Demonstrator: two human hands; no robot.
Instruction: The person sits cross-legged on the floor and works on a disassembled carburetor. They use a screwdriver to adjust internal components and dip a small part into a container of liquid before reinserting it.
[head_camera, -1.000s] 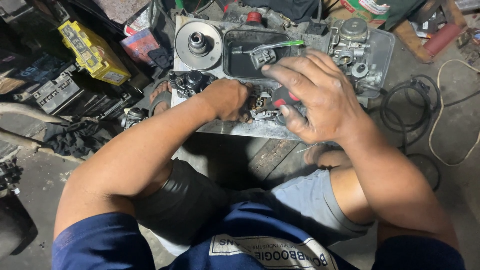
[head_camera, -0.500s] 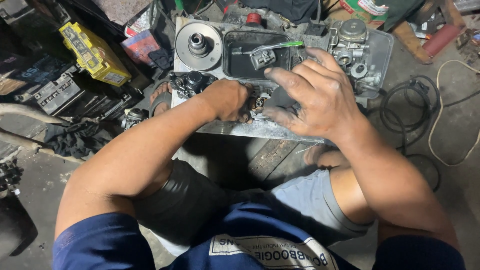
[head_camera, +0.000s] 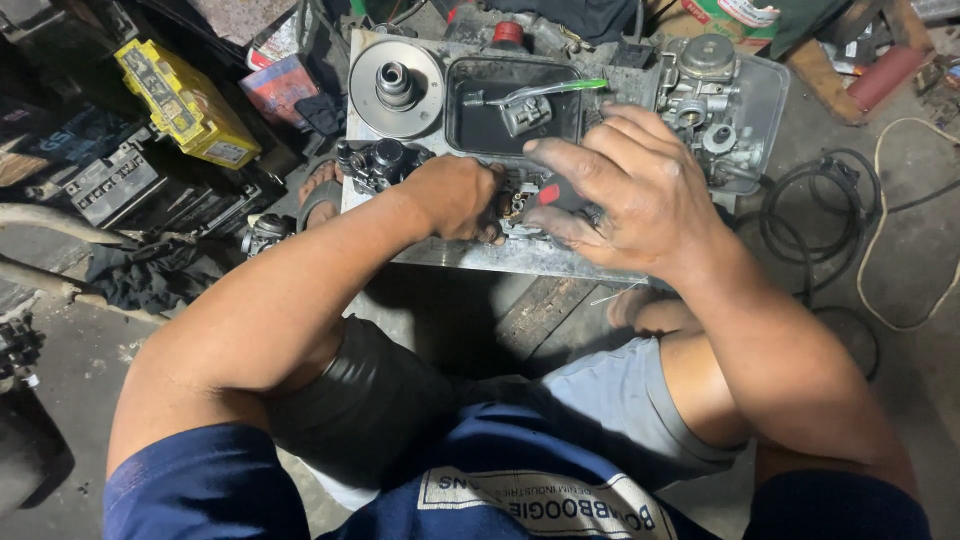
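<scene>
My left hand (head_camera: 455, 195) is closed around a small metal carburettor part (head_camera: 515, 207) on the front of a flat metal tray (head_camera: 470, 257). My right hand (head_camera: 640, 195) grips a tool with a red and black handle (head_camera: 549, 193), its tip pressed into that part. The tool's tip and most of the part are hidden by my fingers. Both hands nearly touch over the part.
On the tray stand a round pulley disc (head_camera: 395, 88), a black dish (head_camera: 480, 130) with a green-handled brush (head_camera: 560, 88), a black fitting (head_camera: 380, 160) and a second carburettor (head_camera: 700, 95). A yellow box (head_camera: 180, 100) lies left; coiled cables (head_camera: 810, 215) lie right.
My right hand has drawn its fingers in around the tool handle and shifted slightly. My left hand keeps its hold in the same place.
</scene>
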